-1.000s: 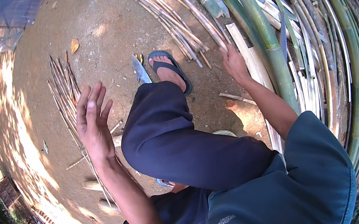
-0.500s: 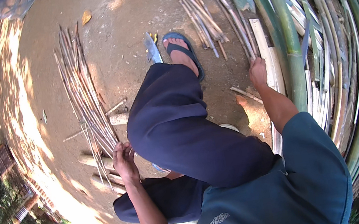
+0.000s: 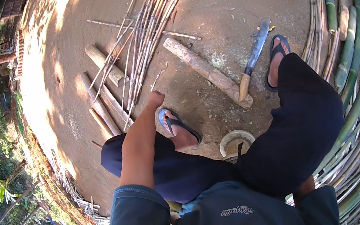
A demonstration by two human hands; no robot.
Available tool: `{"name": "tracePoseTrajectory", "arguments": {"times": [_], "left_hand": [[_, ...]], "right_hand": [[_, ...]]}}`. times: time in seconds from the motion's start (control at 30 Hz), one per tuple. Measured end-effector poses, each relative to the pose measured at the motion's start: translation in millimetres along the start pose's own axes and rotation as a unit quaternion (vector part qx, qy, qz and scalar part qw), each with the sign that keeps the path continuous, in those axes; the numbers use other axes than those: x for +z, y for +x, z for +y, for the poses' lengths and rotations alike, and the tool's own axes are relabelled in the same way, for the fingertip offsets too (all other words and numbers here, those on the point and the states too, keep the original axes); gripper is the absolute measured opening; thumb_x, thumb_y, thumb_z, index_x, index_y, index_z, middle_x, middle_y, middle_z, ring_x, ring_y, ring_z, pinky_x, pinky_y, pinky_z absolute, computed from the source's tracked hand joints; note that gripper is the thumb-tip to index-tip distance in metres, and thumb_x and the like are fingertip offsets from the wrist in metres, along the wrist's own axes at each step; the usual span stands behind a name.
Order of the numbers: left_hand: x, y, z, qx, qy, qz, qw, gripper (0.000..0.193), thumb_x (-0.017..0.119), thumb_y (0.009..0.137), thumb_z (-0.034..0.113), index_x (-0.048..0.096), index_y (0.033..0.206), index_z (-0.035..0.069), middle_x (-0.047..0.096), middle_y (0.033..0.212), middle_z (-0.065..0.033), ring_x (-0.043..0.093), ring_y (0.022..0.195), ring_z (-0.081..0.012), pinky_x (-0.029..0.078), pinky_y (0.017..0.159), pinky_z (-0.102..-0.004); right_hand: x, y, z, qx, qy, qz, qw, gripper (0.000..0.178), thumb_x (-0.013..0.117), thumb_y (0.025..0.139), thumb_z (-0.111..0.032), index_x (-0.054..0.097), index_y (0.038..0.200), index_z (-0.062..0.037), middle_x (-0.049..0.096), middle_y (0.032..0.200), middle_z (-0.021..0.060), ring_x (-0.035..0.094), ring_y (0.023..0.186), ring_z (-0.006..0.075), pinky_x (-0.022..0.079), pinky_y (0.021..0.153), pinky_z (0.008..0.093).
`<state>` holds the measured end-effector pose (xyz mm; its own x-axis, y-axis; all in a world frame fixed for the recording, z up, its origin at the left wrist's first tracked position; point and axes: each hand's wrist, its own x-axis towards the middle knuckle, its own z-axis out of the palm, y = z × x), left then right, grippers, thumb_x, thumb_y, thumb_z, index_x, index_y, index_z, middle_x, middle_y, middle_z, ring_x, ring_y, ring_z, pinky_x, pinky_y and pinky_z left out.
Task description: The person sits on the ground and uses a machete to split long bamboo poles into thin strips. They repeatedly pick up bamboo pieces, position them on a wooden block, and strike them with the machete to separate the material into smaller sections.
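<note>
While we look down between our knees, our left hand [image 3: 156,98] hangs low beside the sandalled left foot [image 3: 180,131], fingers seemingly curled, right at the lower end of a thin twig [image 3: 159,75]; whether it grips that twig, we can't tell. Our right hand is out of sight behind the right leg [image 3: 309,114], so its state stays unknown to us. And there's the loose bundle of slender sticks [image 3: 152,29], up ahead on the bare ground, just beyond the left hand, several strays crossing it, its lower ends reaching down by the short wood pieces [image 3: 102,61]. As we judge it, a fair number of sticks are already laid together, but the ends are uneven, so the gathering looks loose rather than finished. Over on the right, plenty remains apart: thin stalks [image 3: 315,23], then whole green poles [image 3: 345,53]. Between the two lots lies the thick log [image 3: 206,71], and beside it the machete [image 3: 258,46], set down, wooden handle at the log's near end, no hand on it!
</note>
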<state>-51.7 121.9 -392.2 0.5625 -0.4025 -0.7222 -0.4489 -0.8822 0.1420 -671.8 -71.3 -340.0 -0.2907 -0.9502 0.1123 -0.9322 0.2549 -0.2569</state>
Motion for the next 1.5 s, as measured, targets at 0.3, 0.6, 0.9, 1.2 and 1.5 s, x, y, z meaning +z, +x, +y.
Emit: {"name": "tracePoseTrajectory", "arguments": {"times": [0.3, 0.6, 0.9, 1.2, 1.5], "left_hand": [[-71.6, 102.9, 23.5, 0.018, -0.025, 0.262, 0.965, 0.042, 0.054, 0.083, 0.019, 0.057, 0.122, 0.005, 0.048, 0.137, -0.0182, 0.043, 0.129, -0.0382, 0.040, 0.104, -0.0464], [-99.6, 183.9, -48.1, -0.027, -0.054, 0.182, 0.981, 0.050, 0.053, 0.090, 0.032, 0.047, 0.131, 0.004, 0.049, 0.133, -0.0277, 0.049, 0.121, -0.0430, 0.039, 0.104, -0.0489], [-169.6, 51.0, -6.2, -0.003, 0.008, 0.298, 0.955, 0.050, 0.042, 0.096, 0.048, 0.060, 0.106, 0.002, 0.066, 0.091, -0.0303, 0.065, 0.089, -0.0459, 0.049, 0.083, -0.0535], [-257.6, -81.1, -26.9, 0.072, 0.061, 0.404, 0.910, 0.046, 0.049, 0.093, 0.049, 0.061, 0.088, 0.004, 0.066, 0.078, -0.0242, 0.064, 0.079, -0.0451, 0.049, 0.070, -0.0529], [-268.3, -164.6, 22.1, 0.206, 0.048, 0.550, 0.808, 0.028, 0.061, 0.086, 0.028, 0.061, 0.073, 0.004, 0.055, 0.056, -0.0197, 0.058, 0.050, -0.0363, 0.043, 0.050, -0.0445]], "right_hand": [[4.6, 10.3, -100.1, -0.095, 0.090, -0.101, 0.986, 0.048, 0.063, 0.088, -0.043, 0.059, 0.114, -0.0037, 0.055, 0.111, 0.0179, 0.058, 0.100, 0.0336, 0.050, 0.085, 0.0440], [7.3, 40.0, -133.1, -0.098, 0.079, -0.162, 0.979, 0.046, 0.065, 0.087, -0.041, 0.061, 0.112, -0.0032, 0.056, 0.111, 0.0166, 0.059, 0.098, 0.0316, 0.050, 0.085, 0.0418], [-31.2, 80.5, -57.5, 0.010, 0.081, -0.090, 0.993, 0.044, 0.067, 0.087, -0.039, 0.063, 0.111, -0.0026, 0.057, 0.111, 0.0153, 0.060, 0.097, 0.0296, 0.050, 0.085, 0.0396], [-57.6, 158.3, -35.8, 0.023, 0.189, 0.053, 0.980, 0.042, 0.068, 0.086, -0.036, 0.065, 0.109, -0.0021, 0.058, 0.111, 0.0141, 0.062, 0.096, 0.0276, 0.051, 0.085, 0.0373], [-277.2, 234.0, -223.6, -0.394, 0.163, 0.377, 0.822, 0.051, 0.070, 0.084, -0.024, 0.051, 0.130, -0.0108, 0.047, 0.136, 0.0131, 0.042, 0.130, 0.0334, 0.036, 0.106, 0.0442]]}}
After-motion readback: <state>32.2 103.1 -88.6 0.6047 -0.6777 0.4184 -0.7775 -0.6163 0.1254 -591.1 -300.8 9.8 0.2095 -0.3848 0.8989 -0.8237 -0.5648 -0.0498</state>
